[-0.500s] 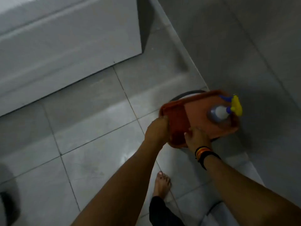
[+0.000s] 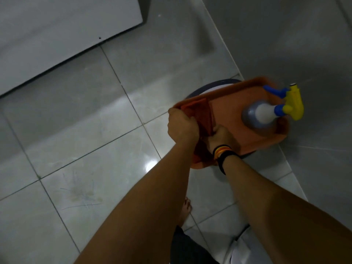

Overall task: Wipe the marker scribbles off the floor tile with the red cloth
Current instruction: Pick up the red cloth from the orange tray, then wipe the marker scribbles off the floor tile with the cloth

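Note:
A red cloth (image 2: 203, 116) lies folded on the left end of an orange tray (image 2: 226, 111). My left hand (image 2: 182, 127) grips the cloth's left edge. Closed on the near end of the cloth is my right hand (image 2: 221, 137), with striped bands on its wrist. Faint marker scribbles (image 2: 80, 191) mark a grey floor tile at the lower left, well apart from both hands.
A spray bottle (image 2: 266, 113) with a yellow and blue head stands on the tray's right end. The tray rests on a round dark-rimmed bucket (image 2: 215, 85). A grey wall (image 2: 285, 35) rises on the right, a white cabinet (image 2: 57, 25) at upper left. My bare foot (image 2: 185, 208) is below.
Both hands have closed on the red cloth and bunched it up at the tray's left end. The view has shifted, so the scribbled tile shows more clearly.

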`<action>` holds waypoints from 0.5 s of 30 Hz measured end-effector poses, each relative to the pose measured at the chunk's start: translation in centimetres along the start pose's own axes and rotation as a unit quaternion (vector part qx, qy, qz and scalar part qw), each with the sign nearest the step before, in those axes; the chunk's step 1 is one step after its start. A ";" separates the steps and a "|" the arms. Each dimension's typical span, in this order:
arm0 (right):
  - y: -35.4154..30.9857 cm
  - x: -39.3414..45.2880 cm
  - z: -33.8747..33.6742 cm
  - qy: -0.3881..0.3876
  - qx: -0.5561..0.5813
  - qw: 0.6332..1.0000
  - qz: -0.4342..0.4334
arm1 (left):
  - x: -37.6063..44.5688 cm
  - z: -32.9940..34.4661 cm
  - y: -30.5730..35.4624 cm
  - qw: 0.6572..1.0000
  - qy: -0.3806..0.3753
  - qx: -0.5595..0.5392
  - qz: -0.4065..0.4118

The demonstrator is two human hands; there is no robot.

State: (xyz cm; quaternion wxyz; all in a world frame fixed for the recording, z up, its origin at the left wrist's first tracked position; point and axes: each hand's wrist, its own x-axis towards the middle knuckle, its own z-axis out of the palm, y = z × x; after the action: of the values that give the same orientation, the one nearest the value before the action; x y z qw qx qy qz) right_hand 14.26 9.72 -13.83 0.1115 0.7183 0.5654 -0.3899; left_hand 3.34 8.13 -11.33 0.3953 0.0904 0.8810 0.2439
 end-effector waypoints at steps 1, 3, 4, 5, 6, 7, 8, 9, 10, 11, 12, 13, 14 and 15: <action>-0.1 -0.1 -0.1 -0.007 0.027 1.000 0.000 | 0.0 -0.3 0.0 1.000 -0.023 -0.013 0.002; -0.4 -1.0 -0.5 0.002 0.072 0.997 -0.012 | -0.2 -1.6 0.0 0.997 -0.071 -0.034 0.006; -0.5 -1.8 -0.8 0.006 0.091 0.996 -0.020 | -0.5 -2.4 0.0 0.995 -0.087 -0.037 0.003; -0.7 -2.7 -1.2 0.010 0.108 0.994 -0.029 | -0.7 -3.3 0.0 0.995 -0.093 -0.039 -0.003; -1.1 -3.9 -1.4 0.007 0.119 0.992 -0.041 | -1.0 -4.8 -0.1 0.995 -0.089 -0.045 -0.012; -1.6 -5.3 -1.7 0.002 0.129 0.990 -0.054 | -1.4 -6.4 -0.2 0.995 -0.080 -0.056 -0.020; -2.4 -7.0 -1.8 -0.013 0.141 0.988 -0.066 | -1.9 -8.6 -0.6 0.995 -0.068 -0.068 -0.028; -3.5 -8.6 -1.9 -0.033 0.155 0.985 -0.072 | -2.4 -10.8 -1.1 0.995 -0.057 -0.081 -0.031; -4.5 -10.3 -1.7 -0.061 0.164 0.982 -0.076 | -2.9 -13.2 -2.1 0.994 -0.050 -0.092 -0.036; -5.6 -12.0 -1.2 -0.090 0.167 0.979 -0.080 | -3.4 -15.7 -3.4 0.993 -0.044 -0.098 -0.038; -6.4 -13.2 -0.7 -0.114 0.161 0.976 -0.088 | -3.8 -17.8 -4.8 0.993 -0.043 -0.099 -0.043; -7.2 -14.7 0.5 -0.136 0.144 0.975 -0.103 | -4.1 -20.3 -7.0 0.993 -0.039 -0.101 -0.053; -7.9 -16.0 1.9 -0.152 0.117 0.974 -0.120 | -4.4 -22.6 -9.4 0.992 -0.037 -0.106 -0.063; -8.5 -17.3 3.6 -0.165 0.085 0.973 -0.139 | -4.5 -24.5 -12.1 0.990 -0.036 -0.116 -0.075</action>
State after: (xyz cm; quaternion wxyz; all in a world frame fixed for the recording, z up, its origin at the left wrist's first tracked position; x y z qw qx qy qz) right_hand 4.08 -2.19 -2.01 0.0864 0.5653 0.5982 -0.5614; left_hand -11.35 -12.72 -0.54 0.4517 -0.0135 0.8361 0.3110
